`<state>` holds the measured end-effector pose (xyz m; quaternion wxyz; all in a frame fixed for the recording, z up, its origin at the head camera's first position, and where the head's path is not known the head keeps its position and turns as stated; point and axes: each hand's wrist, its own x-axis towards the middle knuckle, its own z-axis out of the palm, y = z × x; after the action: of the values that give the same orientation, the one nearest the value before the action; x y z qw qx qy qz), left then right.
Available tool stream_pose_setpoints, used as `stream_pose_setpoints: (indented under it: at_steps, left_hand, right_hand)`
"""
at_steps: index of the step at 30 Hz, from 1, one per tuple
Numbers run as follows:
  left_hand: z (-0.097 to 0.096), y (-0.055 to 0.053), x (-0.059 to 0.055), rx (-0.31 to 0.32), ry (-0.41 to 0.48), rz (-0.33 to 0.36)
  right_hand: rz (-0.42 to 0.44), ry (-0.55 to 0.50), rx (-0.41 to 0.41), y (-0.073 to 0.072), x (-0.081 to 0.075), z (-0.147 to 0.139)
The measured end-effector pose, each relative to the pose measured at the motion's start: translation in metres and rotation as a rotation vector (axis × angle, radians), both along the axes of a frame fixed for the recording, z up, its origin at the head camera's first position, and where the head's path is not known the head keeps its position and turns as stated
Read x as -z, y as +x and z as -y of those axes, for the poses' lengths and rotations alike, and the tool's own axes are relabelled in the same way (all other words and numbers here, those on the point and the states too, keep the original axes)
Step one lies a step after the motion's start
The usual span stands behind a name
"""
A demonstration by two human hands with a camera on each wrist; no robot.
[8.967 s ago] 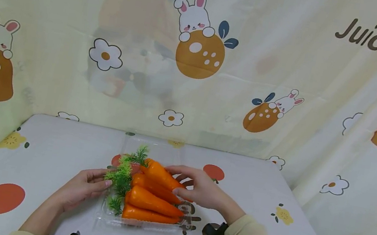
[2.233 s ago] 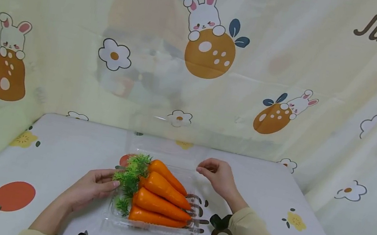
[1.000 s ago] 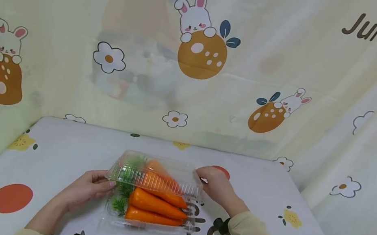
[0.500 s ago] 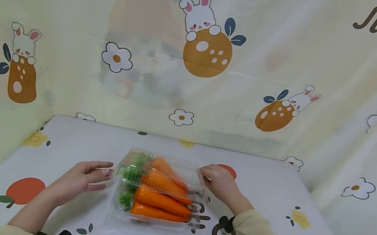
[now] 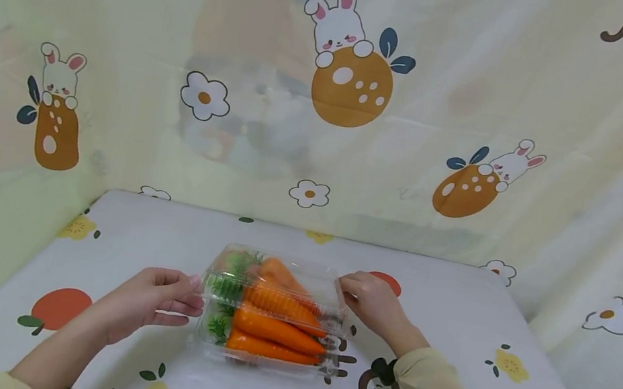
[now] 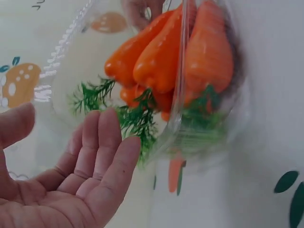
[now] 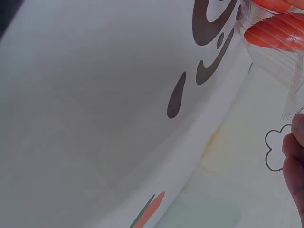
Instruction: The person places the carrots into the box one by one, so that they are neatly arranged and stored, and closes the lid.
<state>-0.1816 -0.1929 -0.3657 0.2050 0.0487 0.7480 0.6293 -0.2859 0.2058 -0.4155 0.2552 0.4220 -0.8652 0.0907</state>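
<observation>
A clear plastic clamshell box [image 5: 266,363] in the middle of the table holds several orange carrots [image 5: 278,330] with green feathery tops [image 5: 238,268] towards the left. Its hinged lid [image 5: 326,273] slants over the back carrots, partly lowered, with the front ones uncovered. At the lid's right edge my right hand [image 5: 371,301] pinches the plastic; the right wrist view catches only its fingers [image 7: 295,156] at a corner of the box. My left hand [image 5: 147,303] is beside the box's left side, fingers extended and palm facing it. In the left wrist view its fingers [image 6: 102,147] overlap the carrot tops.
A white cloth printed with fruit [image 5: 62,308] and flowers [image 5: 511,365] covers the table. Behind it hangs a cream curtain [image 5: 255,165] with bunny prints, close past the table's far edge. Another curtain stretch [image 5: 596,253] borders the right side.
The lid, earlier standing open at the back, has swung forward over the carrots in my right hand. My left hand has let go of the box's left edge and opened its fingers.
</observation>
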Motion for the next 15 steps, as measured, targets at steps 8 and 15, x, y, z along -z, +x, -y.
stream_pose_setpoints:
  at_steps: [8, 15]
  left_hand:
    - [-0.005, 0.008, 0.015, 0.025, 0.014, 0.056]
    - [-0.009, 0.014, 0.026, -0.031, -0.01, 0.118]
  right_hand:
    - [-0.015, -0.008, -0.006, 0.0, 0.004, -0.002]
    - [-0.051, 0.006, 0.0, 0.003, 0.003, 0.0]
